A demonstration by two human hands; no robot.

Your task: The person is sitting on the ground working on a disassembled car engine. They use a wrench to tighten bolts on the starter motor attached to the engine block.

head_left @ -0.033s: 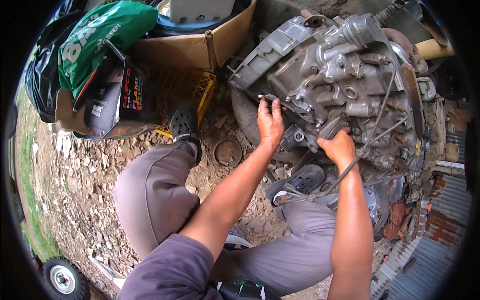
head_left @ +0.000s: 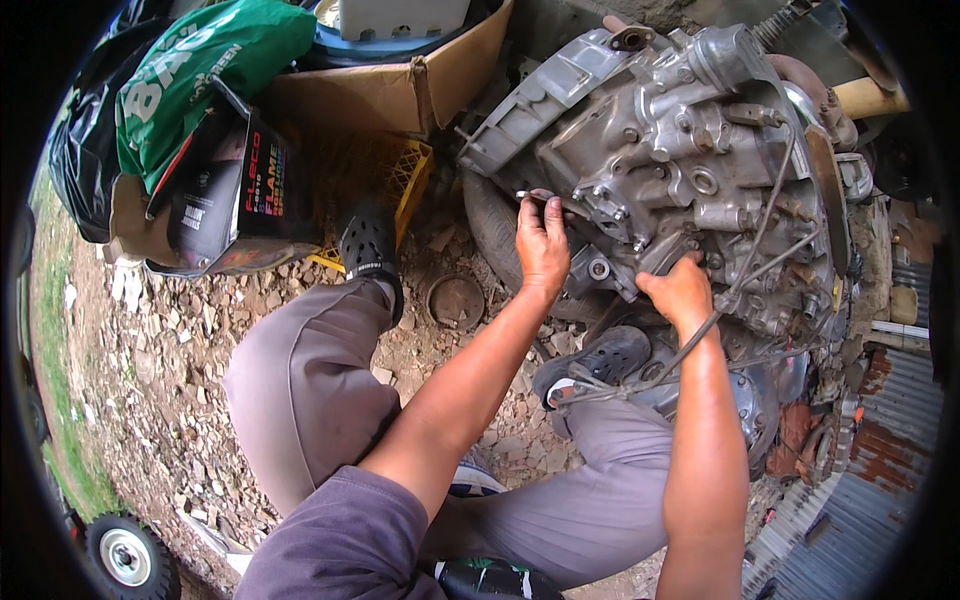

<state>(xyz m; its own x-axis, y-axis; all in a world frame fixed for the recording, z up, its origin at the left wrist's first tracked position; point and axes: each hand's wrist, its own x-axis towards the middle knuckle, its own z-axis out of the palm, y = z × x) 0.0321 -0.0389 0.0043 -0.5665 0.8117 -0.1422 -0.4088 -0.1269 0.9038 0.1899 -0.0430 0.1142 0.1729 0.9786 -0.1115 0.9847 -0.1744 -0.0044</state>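
A large grey metal engine and gearbox assembly (head_left: 665, 140) fills the upper right. My left hand (head_left: 542, 245) is at its left side, fingers curled round a small metal piece (head_left: 526, 195), perhaps a tool end, mostly hidden by the fingers. My right hand (head_left: 675, 290) grips an oblong metal part (head_left: 655, 258) low on the assembly, thumb on its near side and fingertips partly hidden. A grey cable (head_left: 722, 300) crosses near my right wrist, and a bolted fitting (head_left: 608, 215) lies between the hands.
A cardboard box (head_left: 450, 90), green bag (head_left: 215, 60), black bags (head_left: 85, 175) and yellow crate (head_left: 410, 195) stand upper left. A round rusty dish (head_left: 455, 302) lies on rubble between my sandalled feet. A small wheel (head_left: 125, 550) is lower left, rusty corrugated sheeting (head_left: 885, 430) at right.
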